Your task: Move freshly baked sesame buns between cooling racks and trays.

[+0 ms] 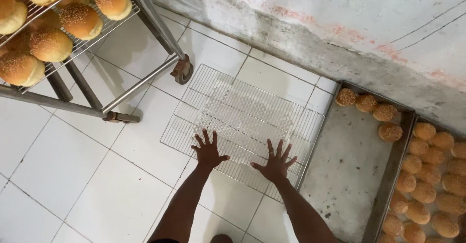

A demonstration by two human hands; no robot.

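Rack point(121, 85) at the left edge of the floor point(73, 175): its wire shelf is full of seeded buns point(80, 19), so that part looks loaded. Middle: wire grid point(242, 121) lies flat on the floor tiles, bare, nothing on it. Left hand point(208, 150) spread wide, fingers splayed, over the grid's near edge, left of centre, holding nothing; contact or hover, cannot tell. Right hand point(277, 161) same: fully open, empty, over the near edge toward the grid's right corner. Right of the grid, touching or just beside it: tray point(349, 175) mostly bare, four buns along its far edge. At the right edge, second tray point(388, 184) packed with buns. My read: grid is unfilled, the trays' buns are unmoved.
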